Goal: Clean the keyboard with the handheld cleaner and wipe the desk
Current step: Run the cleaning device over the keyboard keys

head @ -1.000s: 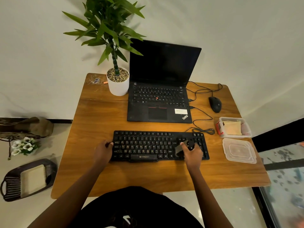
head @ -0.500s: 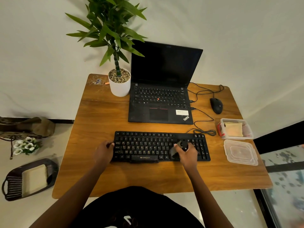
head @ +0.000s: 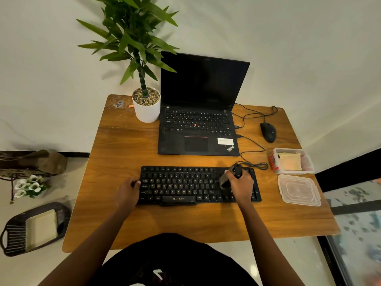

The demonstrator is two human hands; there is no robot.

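A black keyboard (head: pixel 185 185) lies across the near middle of the wooden desk (head: pixel 115 153). My right hand (head: pixel 242 187) grips a small black handheld cleaner (head: pixel 229 176), its head down on the keys at the keyboard's right part. My left hand (head: pixel 127 193) holds the keyboard's left edge, fingers curled around it. A yellow cloth (head: pixel 289 161) sits in an open clear container (head: pixel 309 162) at the desk's right side.
An open black laptop (head: pixel 199 120) stands behind the keyboard, a potted plant (head: pixel 146 106) to its left. A black mouse (head: pixel 268 132) and cables (head: pixel 253 159) lie at the back right. A clear lid (head: pixel 299 189) rests right of the keyboard. A tray (head: pixel 12 234) sits on the floor at left.
My right hand has slid the cleaner across the keyboard's right part, first toward the near left, then back up toward the far edge. My left hand has stayed on the keyboard's left edge.
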